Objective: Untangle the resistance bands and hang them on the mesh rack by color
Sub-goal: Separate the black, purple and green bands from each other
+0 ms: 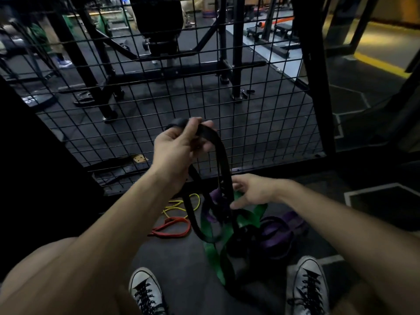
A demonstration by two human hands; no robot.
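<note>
Sneakers (pixel 147 292) below, left hand (pixel 179 144) gripping black band (pixel 221 151), mesh rack (pixel 181 92) behind

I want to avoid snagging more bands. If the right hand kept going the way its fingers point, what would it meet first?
Probably the black band hanging from the left hand; the right hand points left at it, fingertips nearly touching, though depth is unclear.

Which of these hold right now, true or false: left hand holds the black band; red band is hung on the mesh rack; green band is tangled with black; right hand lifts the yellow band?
1. The left hand holds the black band up. True.
2. The red band hangs on the mesh rack. False: it lies on the floor.
3. The green band is tangled with the black one. True.
4. The right hand lifts the yellow band. False: it reaches at the tangle; yellow lies on the floor.
</note>
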